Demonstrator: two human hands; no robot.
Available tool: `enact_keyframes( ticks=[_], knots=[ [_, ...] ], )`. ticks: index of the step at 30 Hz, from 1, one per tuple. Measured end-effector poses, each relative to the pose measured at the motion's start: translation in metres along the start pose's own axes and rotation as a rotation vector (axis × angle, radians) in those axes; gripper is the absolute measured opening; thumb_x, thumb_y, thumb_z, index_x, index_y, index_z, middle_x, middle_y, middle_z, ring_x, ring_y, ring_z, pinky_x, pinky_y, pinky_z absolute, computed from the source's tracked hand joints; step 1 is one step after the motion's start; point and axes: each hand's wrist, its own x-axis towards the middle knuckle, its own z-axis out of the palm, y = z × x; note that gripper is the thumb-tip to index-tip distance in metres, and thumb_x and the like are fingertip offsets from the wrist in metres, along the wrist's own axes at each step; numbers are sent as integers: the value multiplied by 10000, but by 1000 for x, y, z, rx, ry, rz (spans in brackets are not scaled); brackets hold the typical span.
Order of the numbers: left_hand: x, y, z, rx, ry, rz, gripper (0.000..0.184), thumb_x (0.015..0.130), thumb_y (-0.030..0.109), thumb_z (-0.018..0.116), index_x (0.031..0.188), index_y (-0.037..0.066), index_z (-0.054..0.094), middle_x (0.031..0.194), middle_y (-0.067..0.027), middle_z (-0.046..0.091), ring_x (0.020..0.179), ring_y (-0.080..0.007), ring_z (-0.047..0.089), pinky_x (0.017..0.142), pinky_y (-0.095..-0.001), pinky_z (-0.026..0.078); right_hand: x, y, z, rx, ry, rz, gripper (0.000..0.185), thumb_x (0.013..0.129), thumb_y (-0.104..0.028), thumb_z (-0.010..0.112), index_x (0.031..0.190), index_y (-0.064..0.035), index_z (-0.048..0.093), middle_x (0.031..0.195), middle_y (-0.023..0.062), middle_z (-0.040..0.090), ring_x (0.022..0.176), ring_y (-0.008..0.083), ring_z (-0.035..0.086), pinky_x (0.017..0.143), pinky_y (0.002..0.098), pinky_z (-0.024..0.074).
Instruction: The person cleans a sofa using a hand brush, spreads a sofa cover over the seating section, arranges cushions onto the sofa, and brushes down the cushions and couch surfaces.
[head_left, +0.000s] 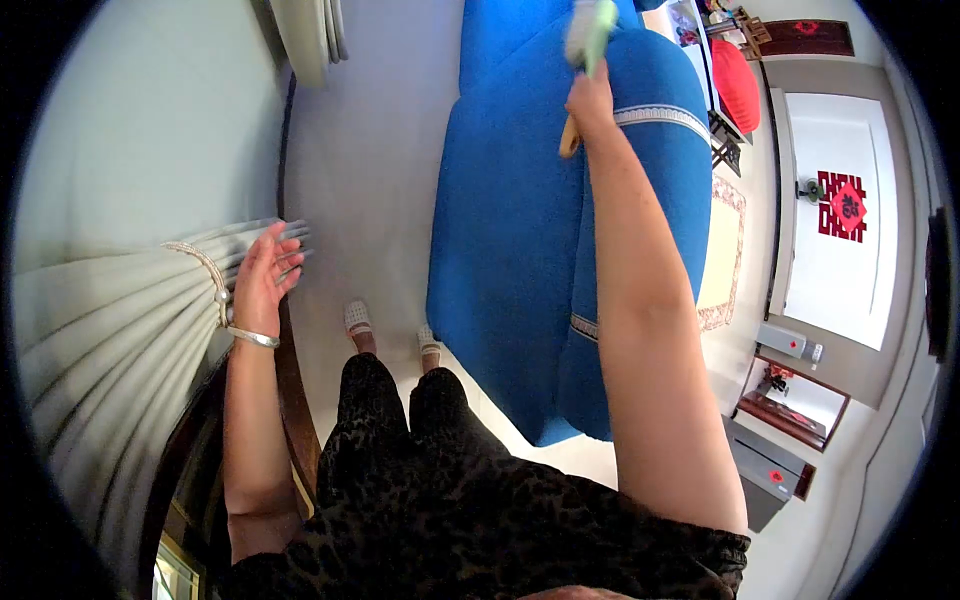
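My right hand (592, 98) is wrapped round the handle of a brush (598, 38), stretched out over the blue sofa (520, 200). The brush has a green back, pale bristles and a tan handle end that pokes out below my fist. Its head is slightly blurred and lies over the far part of the sofa. At left, my left hand (264, 285) is held up with fingers apart, against or just in front of a pale curtain (110, 320). A beaded tieback (205, 262) gathers that curtain beside my wrist. Nothing shows in this hand.
Pale floor (365, 200) runs between the curtained wall and the sofa. Another curtain (305, 40) hangs farther ahead. Beyond the sofa are a red cover (735, 85), a patterned floor border (735, 220), a white door (840, 270) and a grey cabinet (765, 470).
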Motion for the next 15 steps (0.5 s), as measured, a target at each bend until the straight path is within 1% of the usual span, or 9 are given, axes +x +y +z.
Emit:
enact_keyframes(
  ticks=[4,6,8,10,12,14,15],
  knots=[
    [6,-5,-6,-12,-42,-2,431,924,414,467,1245,130,506,1032,-15,583,928,-126,549,822,-297,434,-50,22,28,1,-72,238,495,896,-229,413,1364,-122,295,948,190,619,905,385,609,756,481,485],
    [8,-5,-7,-15,-48,-20,412,923,403,473,1233,134,515,1023,-13,589,921,-122,551,821,-297,431,-90,31,30,-116,-243,304,472,893,-229,412,1347,-118,348,1001,191,615,941,385,599,781,459,489],
    [5,-1,-4,-21,-50,-19,384,920,391,486,1211,144,531,997,-7,602,899,-111,558,814,-290,422,-99,136,104,-39,-806,275,491,913,-205,410,1388,-131,305,971,245,612,860,389,610,776,434,477],
    [6,-1,-6,-39,-60,-17,383,922,384,486,1212,139,531,997,-8,601,898,-112,559,812,-289,426,-145,123,77,-148,-1152,412,490,911,-198,412,1383,-124,308,1022,246,604,937,407,591,803,456,466],
    [4,-3,-10,-53,-71,-12,378,923,377,486,1210,136,533,999,-9,601,895,-110,559,811,-289,429,-145,119,81,-263,-770,123,492,911,-200,414,1385,-128,306,1035,220,609,937,393,595,807,464,466],
    [4,-1,-12,-22,-67,-40,381,924,378,482,1213,133,531,1003,-11,599,900,-109,558,813,-289,430,-128,78,60,-285,-457,71,497,915,-225,415,1393,-168,289,1065,193,607,958,393,586,825,477,459],
    [5,-1,-12,-7,-67,-51,383,925,378,481,1214,132,530,1005,-11,598,903,-109,558,814,-289,431,-107,48,35,-230,-445,134,485,923,-258,401,1392,-221,281,1064,225,595,966,409,574,830,480,453]
  ],
)
